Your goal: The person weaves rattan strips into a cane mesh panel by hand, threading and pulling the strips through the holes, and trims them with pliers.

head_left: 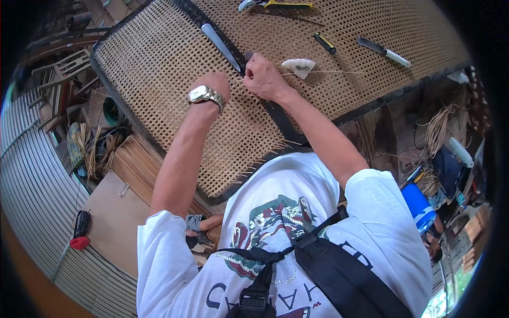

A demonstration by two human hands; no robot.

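The cane webbing, a straw-coloured open mesh with many small holes, stretched beneath both hands inside a dark, round-cornered frame; a dark bar divided it from a second, browner stretch of mesh, and loose cane ends stuck out raggedly along the near edge. The left hand, with a metal-linked watch at its wrist, bent over the webbing just beside the bar; its fingertips were hidden, so I cannot tell how far its grip was closed or what it held. The right hand was over the bar, close to the left, its fingers curled inward; I cannot tell whether that grip had hold of a strand. Above the hands lay a smooth, tapered grey tool, its narrow end near the right hand; to the right of that hand sat a white wedge with a dark smudge, beside a thin pale strand; farther off on the browner mesh lay a stubby yellow-and-black cutter, a knife with a smooth white handle, and a yellow-handled hand tool; ridged, silvery corrugated sheeting curved along the far left.
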